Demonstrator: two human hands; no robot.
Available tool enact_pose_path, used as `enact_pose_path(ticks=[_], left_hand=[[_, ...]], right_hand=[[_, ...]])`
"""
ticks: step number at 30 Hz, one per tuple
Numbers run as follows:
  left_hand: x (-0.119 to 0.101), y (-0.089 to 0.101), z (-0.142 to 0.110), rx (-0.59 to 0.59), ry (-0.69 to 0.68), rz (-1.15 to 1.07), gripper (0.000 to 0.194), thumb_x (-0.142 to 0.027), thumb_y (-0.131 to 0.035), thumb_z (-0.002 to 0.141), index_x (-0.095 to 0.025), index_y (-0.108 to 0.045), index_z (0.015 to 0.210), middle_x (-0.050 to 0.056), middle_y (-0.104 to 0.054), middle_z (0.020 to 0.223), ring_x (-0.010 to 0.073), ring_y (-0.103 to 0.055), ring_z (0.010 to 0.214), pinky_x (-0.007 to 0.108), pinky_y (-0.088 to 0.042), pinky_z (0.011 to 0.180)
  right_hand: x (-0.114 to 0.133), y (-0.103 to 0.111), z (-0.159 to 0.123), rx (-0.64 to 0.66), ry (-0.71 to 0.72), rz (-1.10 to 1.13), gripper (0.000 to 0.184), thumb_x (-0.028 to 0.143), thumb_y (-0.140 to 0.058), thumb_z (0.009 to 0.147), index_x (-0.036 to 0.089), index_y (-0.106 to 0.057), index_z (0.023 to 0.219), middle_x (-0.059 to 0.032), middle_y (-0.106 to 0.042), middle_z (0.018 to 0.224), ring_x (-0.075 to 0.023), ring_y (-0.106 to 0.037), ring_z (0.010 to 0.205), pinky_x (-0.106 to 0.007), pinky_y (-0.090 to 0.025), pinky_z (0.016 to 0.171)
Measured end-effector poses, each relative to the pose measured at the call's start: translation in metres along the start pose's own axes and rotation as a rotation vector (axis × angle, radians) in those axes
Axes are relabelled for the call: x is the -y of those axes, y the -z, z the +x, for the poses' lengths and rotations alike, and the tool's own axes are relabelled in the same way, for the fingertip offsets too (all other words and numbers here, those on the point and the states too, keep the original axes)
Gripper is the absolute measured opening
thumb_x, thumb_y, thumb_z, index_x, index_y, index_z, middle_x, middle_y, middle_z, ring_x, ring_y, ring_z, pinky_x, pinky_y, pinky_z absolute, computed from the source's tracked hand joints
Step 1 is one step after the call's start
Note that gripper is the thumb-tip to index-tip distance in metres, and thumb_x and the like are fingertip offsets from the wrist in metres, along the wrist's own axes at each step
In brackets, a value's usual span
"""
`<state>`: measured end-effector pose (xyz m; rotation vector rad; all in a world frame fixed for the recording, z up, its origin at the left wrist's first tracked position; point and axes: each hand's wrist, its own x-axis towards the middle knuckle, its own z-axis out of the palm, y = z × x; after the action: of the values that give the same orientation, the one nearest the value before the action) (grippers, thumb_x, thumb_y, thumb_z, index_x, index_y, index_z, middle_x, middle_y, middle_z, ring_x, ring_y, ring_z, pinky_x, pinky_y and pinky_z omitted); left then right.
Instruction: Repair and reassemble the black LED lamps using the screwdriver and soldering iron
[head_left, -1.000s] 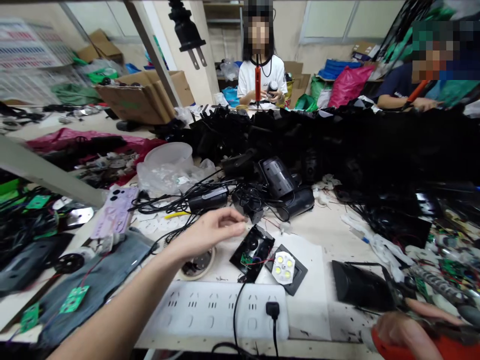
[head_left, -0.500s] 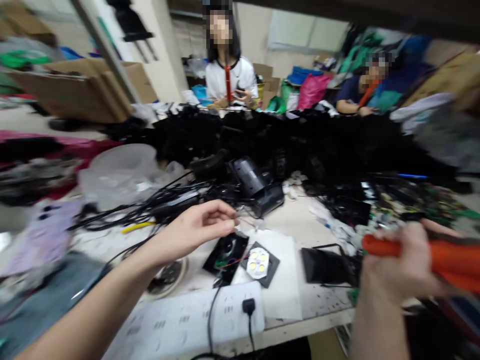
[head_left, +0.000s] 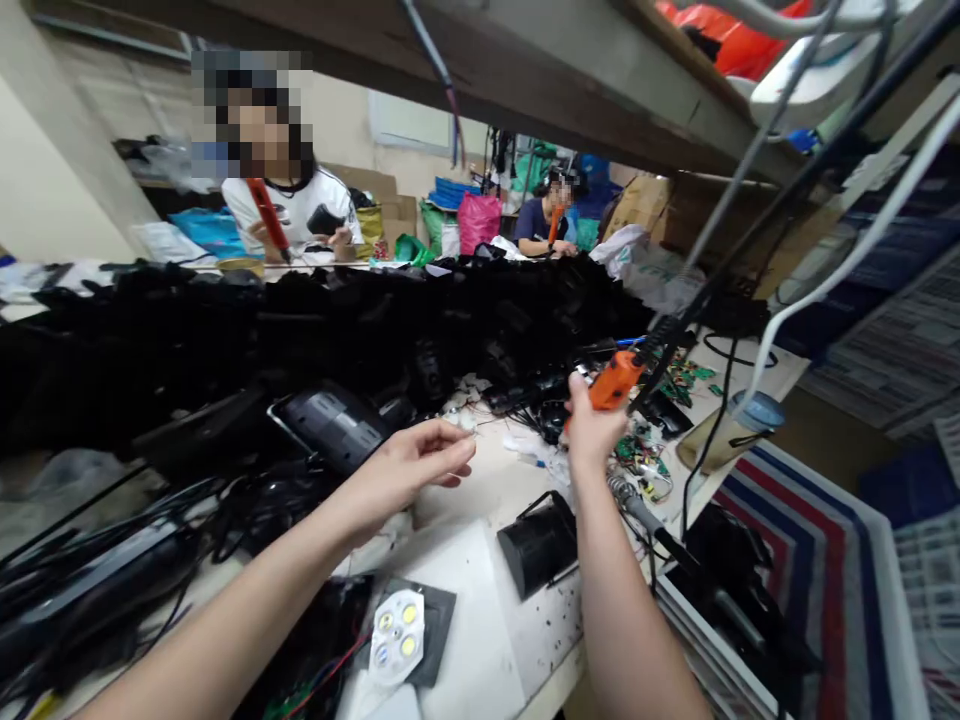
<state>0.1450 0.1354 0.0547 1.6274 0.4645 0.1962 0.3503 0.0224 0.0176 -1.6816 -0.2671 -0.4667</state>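
Note:
My right hand point(head_left: 594, 428) is wrapped round an orange electric screwdriver point(head_left: 616, 380), whose coiled cord runs up toward the upper right. Its tip is hidden from me. Over the middle of the bench, my left hand point(head_left: 431, 450) has thumb and fingers pinched; something tiny shows at the fingertips, too small to name. Below that hand lies a white LED board point(head_left: 397, 637) with yellow round lights on a dark square plate point(head_left: 439, 610), red wires running off it. Between my forearms sits a black lamp-like housing point(head_left: 536, 550).
A large heap of black casings point(head_left: 360, 320) spans the back of the bench. Circuit boards point(head_left: 649, 460) lie beyond my right hand, near a soldering iron holder point(head_left: 637, 505). Cables hang from the overhead shelf point(head_left: 570, 90). Two co-workers sit across, each with an orange tool.
The view has swung right. My right hand, with the screwdriver, has moved from the near right edge to farther over the bench. My left hand stays pinched above the bench.

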Motion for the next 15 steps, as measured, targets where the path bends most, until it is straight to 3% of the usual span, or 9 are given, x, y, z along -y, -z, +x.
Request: enact_pose_path(ticks=[3,5,8,10,12,15], left_hand=[[-0.002,-0.005,0.007,0.052,-0.068,0.085,0.045,-0.058,-0.066,0.076,-0.018,-0.067,0.097,0.011,-0.062,0.12,0.0267,-0.064,0.102,0.042,-0.052,0.092],[0.001,-0.006,0.004,0.105,-0.117,0.149,0.043,-0.056,-0.07,0.074,-0.02,-0.07,0.098,0.012,-0.049,0.141,0.0286,-0.063,0.105,0.043,-0.051,0.095],[0.012,-0.006,-0.005,0.15,-0.158,0.185,0.042,-0.053,-0.074,0.07,-0.024,-0.072,0.1,0.008,-0.035,0.153,0.0337,-0.056,0.119,0.045,-0.048,0.101],[0.022,-0.004,-0.011,0.167,-0.15,0.158,0.042,-0.051,-0.076,0.07,-0.026,-0.072,0.103,0.007,-0.032,0.154,0.0343,-0.053,0.123,0.045,-0.046,0.103],[0.032,0.0,-0.017,0.165,-0.112,0.121,0.044,-0.051,-0.077,0.068,-0.025,-0.071,0.104,0.008,-0.039,0.149,0.0319,-0.06,0.113,0.045,-0.047,0.102],[0.038,0.007,-0.027,0.066,-0.077,0.069,0.049,-0.055,-0.077,0.066,-0.024,-0.07,0.103,0.009,-0.055,0.129,0.0305,-0.064,0.105,0.045,-0.049,0.101]], right_hand=[[0.007,0.008,-0.022,0.195,0.021,0.018,0.041,0.049,-0.069,0.075,0.017,-0.06,0.1,-0.0061,-0.07,0.08,-0.023,-0.069,0.069,-0.035,-0.057,0.067],[0.013,0.017,-0.039,0.368,0.04,0.034,0.045,0.042,-0.076,0.069,0.018,-0.061,0.104,-0.0039,-0.071,0.08,-0.0214,-0.068,0.068,-0.033,-0.056,0.066],[0.02,0.033,-0.052,0.826,0.168,0.092,0.051,0.033,-0.073,0.075,0.02,-0.056,0.121,-0.0066,-0.069,0.103,-0.022,-0.067,0.093,-0.034,-0.055,0.081],[0.022,0.038,-0.049,1.033,0.285,0.048,0.048,0.029,-0.068,0.08,0.024,-0.056,0.126,-0.0059,-0.064,0.12,-0.0213,-0.061,0.111,-0.033,-0.052,0.091],[0.02,0.036,-0.038,1.096,0.314,-0.104,0.044,0.024,-0.062,0.085,0.028,-0.057,0.128,-0.0031,-0.062,0.124,-0.0185,-0.06,0.114,-0.03,-0.051,0.093],[0.014,0.016,-0.017,0.945,0.213,-0.402,0.044,0.014,-0.054,0.089,0.025,-0.055,0.132,-0.0074,-0.06,0.124,-0.0192,-0.059,0.113,-0.032,-0.049,0.096]])
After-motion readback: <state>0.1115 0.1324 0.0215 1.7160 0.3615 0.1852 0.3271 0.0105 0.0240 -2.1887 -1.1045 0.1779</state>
